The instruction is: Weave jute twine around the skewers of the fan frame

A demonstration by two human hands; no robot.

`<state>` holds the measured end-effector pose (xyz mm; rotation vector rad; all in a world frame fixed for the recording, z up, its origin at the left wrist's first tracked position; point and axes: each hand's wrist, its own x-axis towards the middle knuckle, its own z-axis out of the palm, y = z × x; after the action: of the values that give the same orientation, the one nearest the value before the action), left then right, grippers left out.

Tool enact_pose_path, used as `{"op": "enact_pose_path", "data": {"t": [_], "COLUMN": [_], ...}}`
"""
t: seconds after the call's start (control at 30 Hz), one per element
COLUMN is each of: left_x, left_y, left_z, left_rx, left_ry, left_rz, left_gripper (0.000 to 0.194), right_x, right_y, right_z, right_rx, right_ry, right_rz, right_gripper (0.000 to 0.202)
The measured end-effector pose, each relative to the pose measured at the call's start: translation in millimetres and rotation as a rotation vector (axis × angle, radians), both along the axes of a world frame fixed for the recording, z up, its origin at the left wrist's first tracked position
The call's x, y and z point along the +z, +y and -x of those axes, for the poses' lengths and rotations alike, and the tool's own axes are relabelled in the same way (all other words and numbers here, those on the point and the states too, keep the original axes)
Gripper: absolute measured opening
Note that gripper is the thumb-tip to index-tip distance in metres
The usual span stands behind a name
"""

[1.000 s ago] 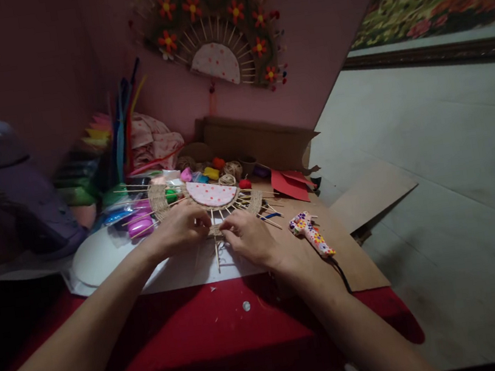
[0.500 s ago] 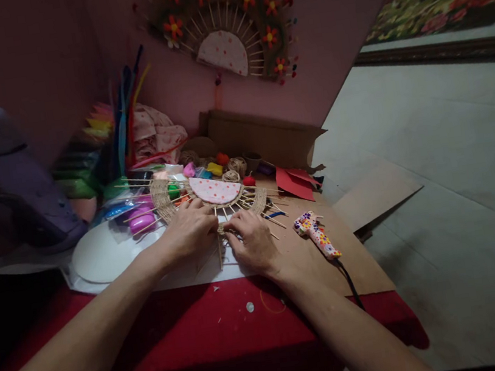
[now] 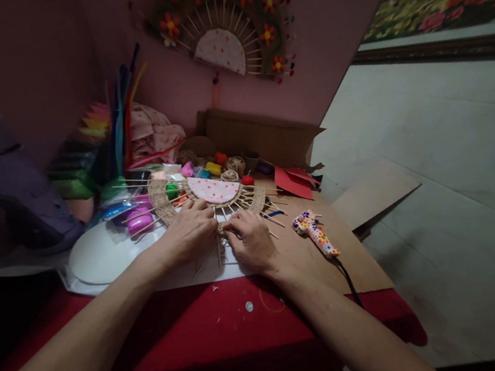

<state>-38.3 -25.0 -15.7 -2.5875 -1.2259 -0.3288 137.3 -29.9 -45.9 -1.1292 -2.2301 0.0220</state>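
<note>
A half-round woven piece (image 3: 160, 199) of twine and thin wooden sticks lies before me, its sticks fanning out from a half-disc of dotted fabric (image 3: 213, 189). My left hand (image 3: 194, 225) rests on its lower left side, fingers curled and closed around the twine band. Close beside it, my right hand (image 3: 250, 239) pinches the band at the lower middle with thumb and fingers. The fingertips of both hands nearly meet, and they hide part of the weave and sticks.
A flower-patterned glue gun (image 3: 316, 234) with a black cord lies on brown cardboard (image 3: 355, 268) at right. White round plates (image 3: 96, 256), clay packs (image 3: 139, 220), twine balls (image 3: 229, 176) and red paper (image 3: 293, 182) surround the work. A similar fan (image 3: 219, 51) hangs on the wall.
The whole view has shifted very slightly. Both hands stay at the same place on the woven piece, with hardly any finger movement to be seen.
</note>
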Motion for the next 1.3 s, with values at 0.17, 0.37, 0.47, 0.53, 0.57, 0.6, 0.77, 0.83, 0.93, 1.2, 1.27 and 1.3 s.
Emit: {"op": "enact_pose_path", "data": {"t": [0.17, 0.37, 0.47, 0.53, 0.57, 0.6, 0.77, 0.83, 0.93, 1.2, 1.27, 1.3], "left_x": [-1.0, -1.0, -1.4, -2.0, -2.4, -2.8, -4.8, -4.9, -5.1, -12.0, -13.5, -14.1], "left_y": [1.0, 0.7, 1.0, 1.8, 2.4, 3.0, 4.8, 4.9, 5.5, 14.2, 16.1, 16.8], "left_z": [-0.5, -1.1, -1.1, -1.1, -1.1, -1.1, -0.8, -0.4, 1.2, 7.9, 9.1, 9.8], "left_rx": [0.003, 0.007, 0.014, 0.017, 0.019, 0.018, 0.015, 0.027, 0.04, 0.033, 0.029, 0.023], "left_ry": [-0.018, -0.039, -0.04, -0.038, -0.035, -0.033, -0.064, -0.078, -0.117, -0.297, -0.314, -0.319], "left_rz": [-0.004, -0.005, -0.002, 0.002, 0.007, 0.013, 0.037, 0.049, 0.09, 0.209, 0.223, 0.226], "left_gripper": [0.015, 0.015, 0.015, 0.015, 0.016, 0.016, 0.015, 0.016, 0.017, 0.014, 0.014, 0.015], "right_x": [1.1, 1.6, 2.2, 2.4, 2.3, 2.2, 1.1, 0.8, 0.6, -0.1, -0.2, -0.2], "right_y": [-1.4, -1.5, -0.8, -0.3, 0.1, 0.4, 2.1, 2.7, 3.5, 4.2, 4.1, 4.1], "right_z": [0.6, 1.4, 3.3, 4.8, 5.5, 6.0, 7.1, 7.3, 7.4, 7.8, 7.4, 7.1], "right_rx": [0.013, 0.012, -0.008, -0.021, -0.026, -0.03, -0.044, -0.041, -0.03, -0.021, -0.019, -0.018], "right_ry": [-0.004, -0.038, -0.063, -0.09, -0.104, -0.118, -0.154, -0.154, -0.13, -0.069, -0.067, -0.064], "right_rz": [-0.01, -0.022, -0.041, -0.054, -0.059, -0.063, -0.068, -0.06, -0.038, 0.003, 0.007, 0.008], "right_gripper": [0.009, 0.009, 0.01, 0.01, 0.01, 0.01, 0.012, 0.012, 0.011, 0.012, 0.011, 0.011]}}
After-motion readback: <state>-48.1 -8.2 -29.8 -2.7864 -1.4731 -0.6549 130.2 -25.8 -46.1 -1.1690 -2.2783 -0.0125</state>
